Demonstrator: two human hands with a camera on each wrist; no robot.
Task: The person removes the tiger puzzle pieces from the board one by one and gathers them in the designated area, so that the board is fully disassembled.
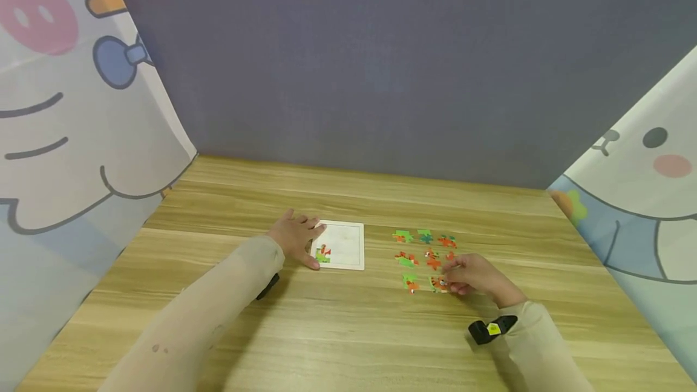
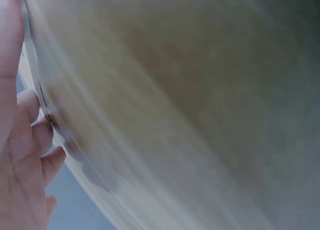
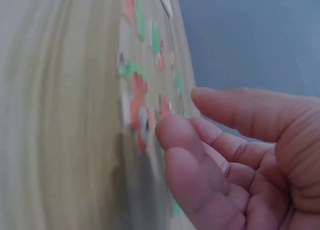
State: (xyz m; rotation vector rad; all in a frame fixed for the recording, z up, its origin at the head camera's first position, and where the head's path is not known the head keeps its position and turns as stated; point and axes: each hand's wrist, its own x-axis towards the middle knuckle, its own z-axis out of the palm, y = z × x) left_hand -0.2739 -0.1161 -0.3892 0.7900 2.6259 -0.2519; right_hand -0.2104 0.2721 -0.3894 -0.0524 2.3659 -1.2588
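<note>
My left hand rests with spread fingers on the left edge of a white square puzzle tray. One green and orange puzzle piece lies in the tray's near left corner. To the right, my right hand hovers with its fingertips right beside an orange puzzle piece with a dark spot. In the right wrist view the thumb stands apart from the bent fingers, nothing between them, and that nearest piece lies flat on the wood. The left wrist view shows the left fingers at the tray's edge.
Several more orange and green puzzle pieces lie in loose rows on the wooden table, right of the tray. A grey wall rises behind the table. Cartoon-printed curtains hang at both sides.
</note>
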